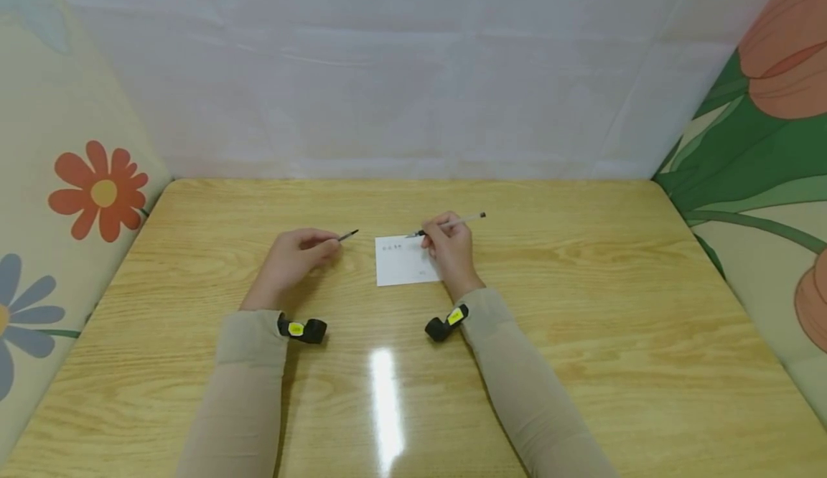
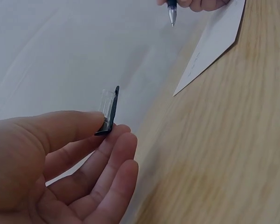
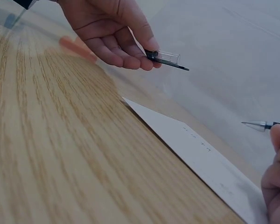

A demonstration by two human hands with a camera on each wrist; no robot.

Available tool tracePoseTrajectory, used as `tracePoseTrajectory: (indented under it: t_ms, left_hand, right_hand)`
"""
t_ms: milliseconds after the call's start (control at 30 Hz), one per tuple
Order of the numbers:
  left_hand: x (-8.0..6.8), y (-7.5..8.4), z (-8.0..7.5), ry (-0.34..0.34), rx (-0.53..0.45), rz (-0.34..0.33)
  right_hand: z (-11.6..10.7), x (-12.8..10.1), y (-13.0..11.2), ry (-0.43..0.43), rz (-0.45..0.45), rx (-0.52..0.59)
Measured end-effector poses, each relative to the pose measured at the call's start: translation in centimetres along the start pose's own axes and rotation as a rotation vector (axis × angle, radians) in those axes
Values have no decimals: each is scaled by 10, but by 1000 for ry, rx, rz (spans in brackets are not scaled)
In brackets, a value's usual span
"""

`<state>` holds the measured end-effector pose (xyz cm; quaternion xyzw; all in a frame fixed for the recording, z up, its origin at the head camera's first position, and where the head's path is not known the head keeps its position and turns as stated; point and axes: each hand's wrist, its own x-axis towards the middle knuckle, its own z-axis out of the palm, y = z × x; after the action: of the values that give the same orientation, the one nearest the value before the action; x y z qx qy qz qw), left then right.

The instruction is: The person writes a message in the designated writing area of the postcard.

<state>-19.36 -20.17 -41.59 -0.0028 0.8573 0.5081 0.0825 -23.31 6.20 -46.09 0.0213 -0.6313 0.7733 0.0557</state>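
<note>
A clear pen cap with a dark clip [image 2: 109,109] is pinched between the thumb and fingers of my left hand [image 1: 298,257], above the table left of the paper. Its open end points away from the fingertips. My right hand [image 1: 452,247] grips a pen [image 1: 468,217] with a clear barrel and black grip. The bare metal tip [image 3: 255,125] points left, over the top of a small white paper [image 1: 403,268]. Small dark handwriting runs along the paper's upper left, with a fainter mark at its lower right. Part of the paper's right side lies beneath the right hand.
The wooden table [image 1: 581,363] extends around both arms, with a bright light reflection near its front. A pale cloth backdrop [image 1: 413,90] stands along the back edge. Floral panels [image 1: 103,191] flank the sides. Each wrist wears a black camera [image 1: 314,331].
</note>
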Motion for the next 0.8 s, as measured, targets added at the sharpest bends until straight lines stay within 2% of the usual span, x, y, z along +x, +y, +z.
tracePoseTrajectory:
  t_ms: [267, 567, 800]
  left_hand:
    - [3, 2, 11, -42, -80, 0]
    - [9, 3, 27, -97, -288, 2]
    - [11, 5, 41, -99, -336, 21]
  right_hand:
    - [0, 0, 0, 3, 2, 9]
    - [0, 1, 0, 2, -10, 7]
    - [0, 0, -1, -14, -13, 6]
